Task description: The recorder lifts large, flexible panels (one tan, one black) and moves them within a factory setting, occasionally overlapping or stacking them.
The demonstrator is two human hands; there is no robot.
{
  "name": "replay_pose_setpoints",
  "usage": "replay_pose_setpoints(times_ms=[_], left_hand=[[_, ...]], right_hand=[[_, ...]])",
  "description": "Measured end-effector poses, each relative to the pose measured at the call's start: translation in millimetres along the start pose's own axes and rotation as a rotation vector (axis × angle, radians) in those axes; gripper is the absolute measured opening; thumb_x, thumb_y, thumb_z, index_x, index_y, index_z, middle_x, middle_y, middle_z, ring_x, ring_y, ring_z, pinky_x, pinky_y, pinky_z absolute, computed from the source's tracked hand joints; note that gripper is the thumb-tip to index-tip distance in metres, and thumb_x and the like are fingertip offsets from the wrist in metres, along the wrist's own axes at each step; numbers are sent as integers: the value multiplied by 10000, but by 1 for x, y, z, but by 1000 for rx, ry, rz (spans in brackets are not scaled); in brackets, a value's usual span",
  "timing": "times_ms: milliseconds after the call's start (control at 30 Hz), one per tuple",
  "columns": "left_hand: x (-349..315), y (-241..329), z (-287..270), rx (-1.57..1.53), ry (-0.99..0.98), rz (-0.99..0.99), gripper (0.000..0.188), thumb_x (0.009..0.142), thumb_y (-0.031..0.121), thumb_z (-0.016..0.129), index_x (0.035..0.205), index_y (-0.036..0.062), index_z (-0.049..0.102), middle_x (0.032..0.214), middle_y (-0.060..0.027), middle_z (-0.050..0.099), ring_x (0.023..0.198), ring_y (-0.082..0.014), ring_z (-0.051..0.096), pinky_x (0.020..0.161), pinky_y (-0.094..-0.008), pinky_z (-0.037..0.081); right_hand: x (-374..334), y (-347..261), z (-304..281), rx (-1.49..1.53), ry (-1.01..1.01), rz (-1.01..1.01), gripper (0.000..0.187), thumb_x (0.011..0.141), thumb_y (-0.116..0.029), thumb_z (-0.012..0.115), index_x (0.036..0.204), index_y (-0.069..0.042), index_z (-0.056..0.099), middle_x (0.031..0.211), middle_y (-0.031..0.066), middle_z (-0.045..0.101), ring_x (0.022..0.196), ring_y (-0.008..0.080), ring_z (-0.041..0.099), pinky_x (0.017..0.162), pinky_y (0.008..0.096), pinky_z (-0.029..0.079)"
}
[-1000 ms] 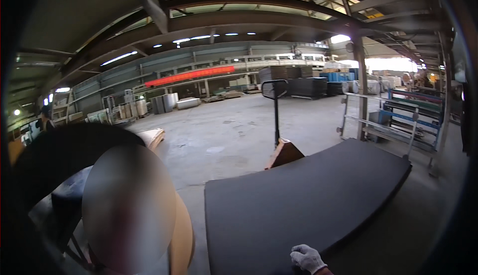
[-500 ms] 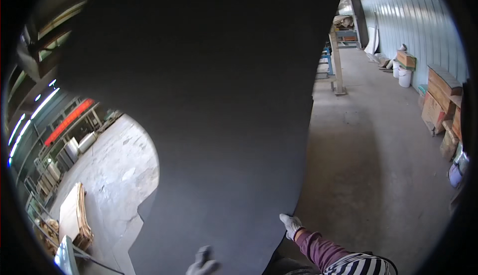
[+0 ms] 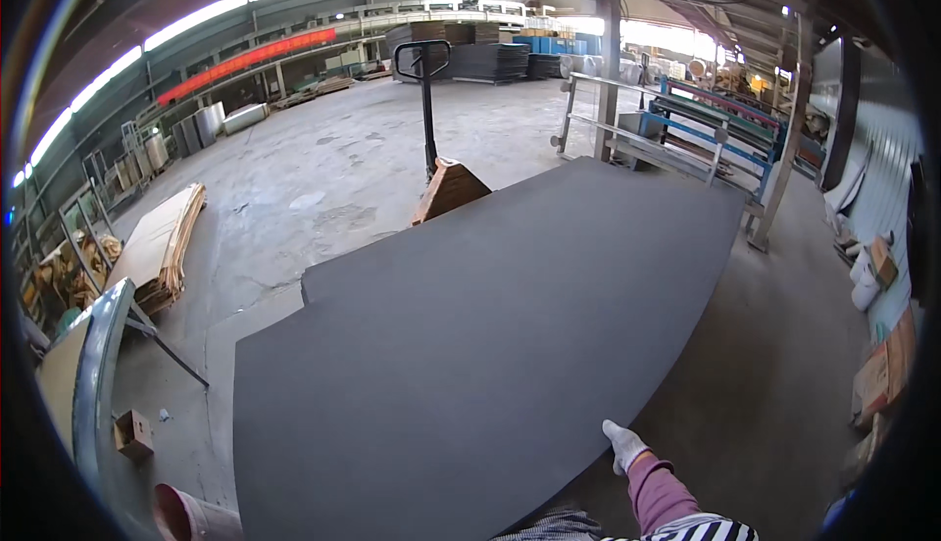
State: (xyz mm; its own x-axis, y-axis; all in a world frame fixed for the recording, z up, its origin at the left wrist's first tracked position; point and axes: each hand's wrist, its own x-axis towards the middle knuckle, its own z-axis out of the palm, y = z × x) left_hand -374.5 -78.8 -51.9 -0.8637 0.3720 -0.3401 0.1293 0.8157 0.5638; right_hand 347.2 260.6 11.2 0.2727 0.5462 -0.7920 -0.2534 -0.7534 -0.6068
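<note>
A large dark grey sheet (image 3: 490, 335), matte and flat, spreads across the middle of the head view. My right hand (image 3: 624, 445), in a whitish glove, is closed on the sheet's right edge near the front; its fingers beneath the edge are hidden. The sheet's left side has a small step in its outline. What bears the sheet from below is mostly hidden. My left hand is out of view.
Beyond the sheet stands a pallet jack with a black handle (image 3: 427, 100). A blue-framed machine (image 3: 716, 134) and posts are at the far right. Leftward are stacked boards (image 3: 157, 242), a small carton (image 3: 133, 435) and a pink bucket (image 3: 191, 516). Cartons (image 3: 882, 374) line the right wall.
The raised sheet that blocked most of the view has come down flat, uncovering the hall behind it. My left hand has left the view; my right hand stays at the sheet's edge.
</note>
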Motion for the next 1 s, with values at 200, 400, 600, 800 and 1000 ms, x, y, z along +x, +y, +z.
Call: replay_pose_setpoints(times_ms=[200,400,600,800,1000], left_hand=[[13,-1,21,-339,43,125,413,959,309,518,1151,-42,617,1148,-114,628,1056,-215,565,959,-328,433],[-126,294,137,-439,-271,-28,401,830,308,601,1068,-15,603,938,-144,636,821,-228,623,610,-364,546],[-112,357,254,-449,-476,105,400,817,329,605,993,-31,602,808,-147,626,632,-226,615,527,-329,504],[-87,355,239,347,-295,217,529,776,478,571,1086,50,601,1054,-184,629,999,-323,614,889,-433,468],[-60,283,165,170,170,238,476,810,407,562,1175,102,584,1175,-165,600,1096,-294,585,906,-396,480]], right_hand=[[101,27,-4,266,-30,-178,656,913,-400,550,1414,-21,359,1468,195,351,1343,353,335,1108,507,217],[180,-17,57,243,139,-78,416,890,-189,603,1270,-37,526,1261,151,552,1088,342,565,926,515,436],[199,-61,133,152,38,-119,233,906,-228,538,1076,-72,567,985,98,607,723,263,601,520,348,500],[207,-64,154,-104,35,112,299,882,-270,518,1097,-66,559,989,108,646,751,295,631,570,435,523],[331,-9,85,-79,-127,-93,268,941,-269,464,1102,-54,470,676,161,560,506,358,539,452,488,419]])
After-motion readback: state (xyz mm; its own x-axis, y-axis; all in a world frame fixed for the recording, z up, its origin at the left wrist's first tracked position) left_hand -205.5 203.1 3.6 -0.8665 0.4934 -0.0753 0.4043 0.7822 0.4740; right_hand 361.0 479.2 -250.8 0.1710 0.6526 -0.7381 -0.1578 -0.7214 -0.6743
